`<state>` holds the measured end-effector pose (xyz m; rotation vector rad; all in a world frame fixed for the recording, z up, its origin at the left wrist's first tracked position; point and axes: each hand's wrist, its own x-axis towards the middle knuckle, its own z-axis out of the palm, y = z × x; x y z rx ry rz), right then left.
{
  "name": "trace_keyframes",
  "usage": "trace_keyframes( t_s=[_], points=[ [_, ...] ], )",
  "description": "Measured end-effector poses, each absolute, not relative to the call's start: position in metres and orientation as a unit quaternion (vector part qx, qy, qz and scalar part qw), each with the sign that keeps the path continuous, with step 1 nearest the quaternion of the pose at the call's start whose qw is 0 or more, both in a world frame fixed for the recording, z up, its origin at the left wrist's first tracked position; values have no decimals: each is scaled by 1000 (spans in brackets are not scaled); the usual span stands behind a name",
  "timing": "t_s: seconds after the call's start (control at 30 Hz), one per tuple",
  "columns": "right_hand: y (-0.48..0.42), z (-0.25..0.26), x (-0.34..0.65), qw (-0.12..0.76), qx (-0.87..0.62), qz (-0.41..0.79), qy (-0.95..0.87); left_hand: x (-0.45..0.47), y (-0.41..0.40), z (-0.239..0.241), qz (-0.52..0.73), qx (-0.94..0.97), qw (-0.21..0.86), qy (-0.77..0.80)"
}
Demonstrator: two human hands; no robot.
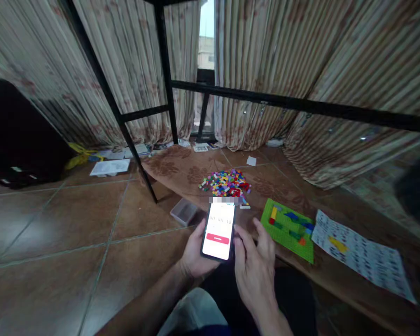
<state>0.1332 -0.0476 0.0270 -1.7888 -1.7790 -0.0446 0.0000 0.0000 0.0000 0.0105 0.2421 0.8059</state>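
The left hand (195, 254) is clamping on a phone (219, 226), which is sitting above the lap; the screen is facing up, likely so its timer-like digits and red button (218, 238) can be read and reached. The right hand (255, 268) is hovering close beside the phone's right edge, thumb and fingers apart, nothing showing between them; whether a fingertip is touching the edge, cannot tell. Beyond the phone, a pile of bricks (227, 182) is lying on a brown cloth (185, 168), probably spread loose for easy picking. A green board (285, 241) is resting to the right, bricks standing on it, with a printed sheet (371, 261) lying just beside, perhaps for handy viewing. A yellow piece (338, 244) is showing on the sheet, loose or printed, unsure. A clear bin (184, 211) is standing left of the pile, maybe for storage. Counting: two hands, one phone, one board, one sheet, one yellow piece, one bin; pile bricks are running too many and too small; board bricks are blurring, several at least.
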Motion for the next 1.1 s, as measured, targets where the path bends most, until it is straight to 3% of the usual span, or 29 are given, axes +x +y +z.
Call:
trace_keyframes(
  t_s=[1.1],
  points=[
    [-45,26,130,301,-668,-13,-680,-2,2,-9,408,33,908,89]
  ],
)
